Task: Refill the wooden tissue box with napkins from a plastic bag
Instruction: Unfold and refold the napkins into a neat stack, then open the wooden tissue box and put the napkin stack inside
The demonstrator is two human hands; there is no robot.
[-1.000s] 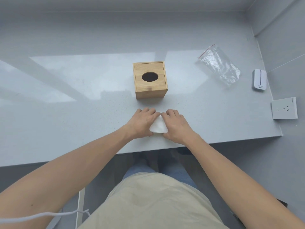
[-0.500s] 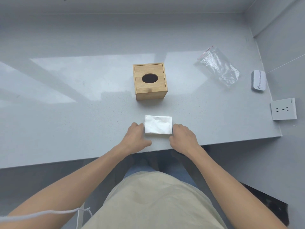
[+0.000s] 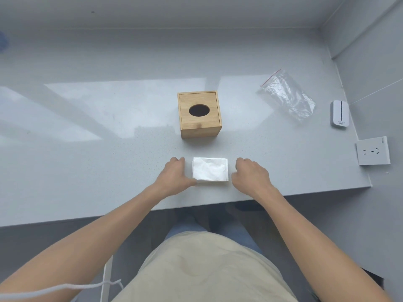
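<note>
A small stack of white napkins (image 3: 210,170) lies flat on the grey counter near its front edge. My left hand (image 3: 174,177) rests just left of the stack with loosely curled fingers, its thumb touching the stack's near-left corner. My right hand (image 3: 250,175) sits to the right of the stack, a small gap away, holding nothing. The wooden tissue box (image 3: 199,115) stands behind the napkins, lid on, its oval hole dark. A clear plastic bag (image 3: 287,95) with a red zip strip lies crumpled at the right rear.
A white oblong device (image 3: 339,114) lies by the right wall, and a white wall socket (image 3: 373,151) is mounted nearer me. The counter's front edge (image 3: 305,191) runs just below my hands. A white cord (image 3: 65,287) hangs at lower left.
My hands covered the napkins a second ago, then slid to the sides of the stack. Now both have drawn apart a little, and the right hand has come off the stack.
</note>
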